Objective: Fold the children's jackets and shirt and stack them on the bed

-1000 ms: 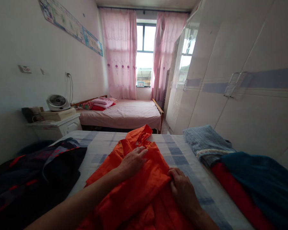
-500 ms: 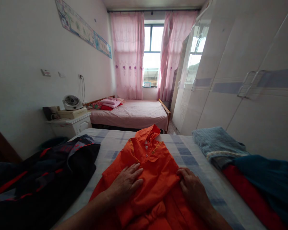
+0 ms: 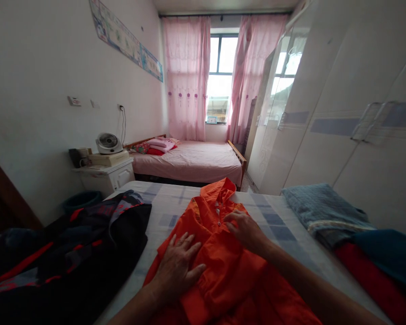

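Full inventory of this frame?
Sheeted near bed: 1, blue-white, foreground
Hooded fabric jacket: 1, orange, bed centre
Crumpled fabric garment: 1, black-red, bed left
Folded cloth stack: 1, blue/teal/red, bed right
Sheeted far bed: 1, pink, back
Folded bedding: 1 pile, pink/red, far bed
Boxy bedside cabinet: 1, white, left
Flat box: 1, cream, on cabinet
Round plastic fan: 1, white, on box
Round tub: 1, dark teal, left
Rectangular window: 1, blue-framed, back
Fabric curtains: 2, pink, beside window
Tall glossy wardrobe: 1, white-lilac, right
Printed banner: 1, blue-white, left wall
Wall plates: 3, white, left wall
Smaller items: unclear
Left hand: 1, bare, on jacket
Right hand: 1, bare, at jacket neckline
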Tool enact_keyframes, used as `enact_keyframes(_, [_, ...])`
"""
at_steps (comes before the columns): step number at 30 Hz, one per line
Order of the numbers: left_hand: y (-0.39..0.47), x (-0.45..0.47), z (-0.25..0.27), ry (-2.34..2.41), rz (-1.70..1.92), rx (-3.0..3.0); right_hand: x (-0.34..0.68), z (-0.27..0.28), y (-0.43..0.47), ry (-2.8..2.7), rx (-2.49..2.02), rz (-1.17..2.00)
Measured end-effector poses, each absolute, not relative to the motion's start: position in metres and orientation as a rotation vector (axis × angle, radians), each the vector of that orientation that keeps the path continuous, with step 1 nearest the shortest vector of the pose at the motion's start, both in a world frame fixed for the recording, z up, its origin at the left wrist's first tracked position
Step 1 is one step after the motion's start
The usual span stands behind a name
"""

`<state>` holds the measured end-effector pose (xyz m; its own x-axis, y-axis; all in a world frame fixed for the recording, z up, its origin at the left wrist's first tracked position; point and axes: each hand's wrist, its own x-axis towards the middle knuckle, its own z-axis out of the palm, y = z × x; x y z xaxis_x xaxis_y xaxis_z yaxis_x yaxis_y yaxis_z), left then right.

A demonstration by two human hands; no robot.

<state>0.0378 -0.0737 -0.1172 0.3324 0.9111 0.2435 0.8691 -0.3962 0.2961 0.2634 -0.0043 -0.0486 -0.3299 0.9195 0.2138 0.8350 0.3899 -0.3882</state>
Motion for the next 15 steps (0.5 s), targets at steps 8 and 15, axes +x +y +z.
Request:
enact_keyframes(8, [-0.073, 0.041, -0.116, 1.667, 0.600, 2.399, 0.183, -0.088, 0.046, -2.308, -1.608, 0.341])
enact_keyframes(15, [-0.068, 0.041, -0.121, 1.633, 0.595, 2.397, 0.201, -0.080, 0.088, -1.985, -1.737, 0.337])
